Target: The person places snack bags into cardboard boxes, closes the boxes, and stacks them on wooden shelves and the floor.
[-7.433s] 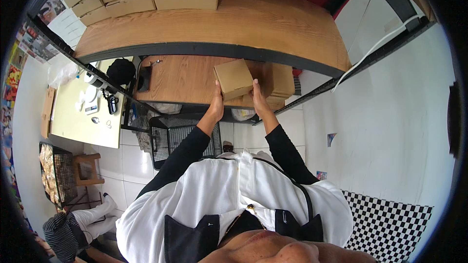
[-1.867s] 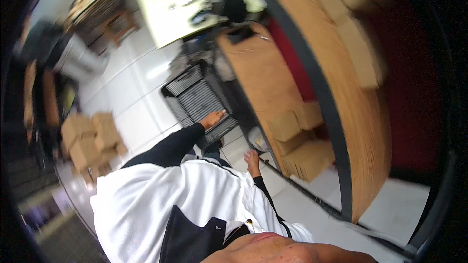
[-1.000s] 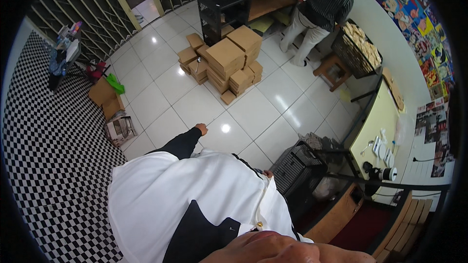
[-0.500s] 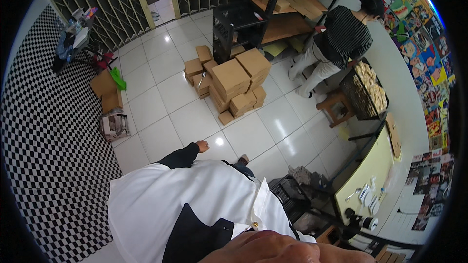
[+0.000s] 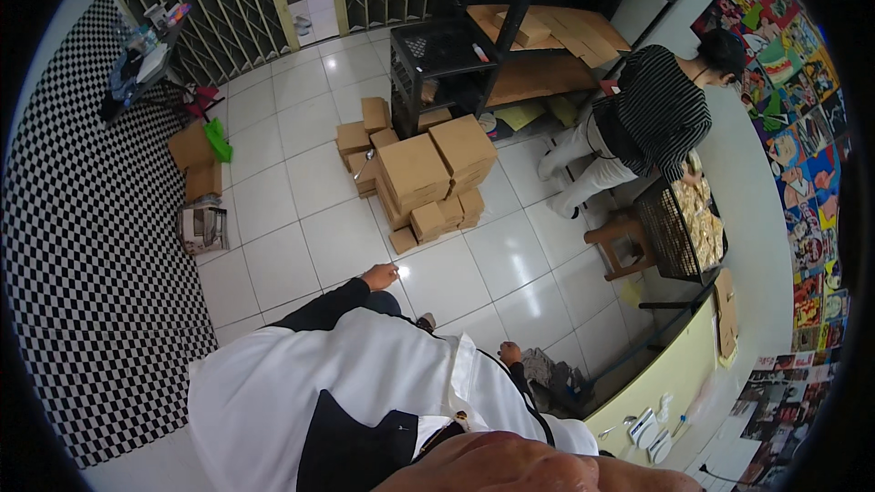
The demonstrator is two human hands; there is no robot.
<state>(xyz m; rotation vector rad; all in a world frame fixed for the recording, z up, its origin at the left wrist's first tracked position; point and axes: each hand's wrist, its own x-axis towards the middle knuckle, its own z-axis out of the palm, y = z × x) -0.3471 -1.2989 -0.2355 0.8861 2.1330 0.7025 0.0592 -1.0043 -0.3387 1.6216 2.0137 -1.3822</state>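
Note:
My left hand (image 5: 381, 276) hangs over the tiled floor, its fingers curled in with nothing in them. Ahead of it stands a stack of brown cardboard boxes (image 5: 410, 164), apart from the hand. A shiny metal utensil (image 5: 368, 157) rests on the smaller boxes at the stack's left side. My right hand (image 5: 509, 353) shows beside my body, small and loosely closed, with no object visible in it. Near it lies a grey crumpled bundle (image 5: 547, 372) on the floor. Neither hand touches anything.
A person in a striped top (image 5: 652, 100) reaches into a black crate (image 5: 670, 232) of gold packets, by a wooden stool (image 5: 620, 246). A pale yellow table (image 5: 661, 369) stands at right. Black shelving (image 5: 447, 41) is behind the boxes; an open carton (image 5: 202, 184) sits left.
The boxes appear nearer and lower in view. My left hand has swung slightly forward, and my right hand has come into sight. The other person's hand has moved to the gold packets.

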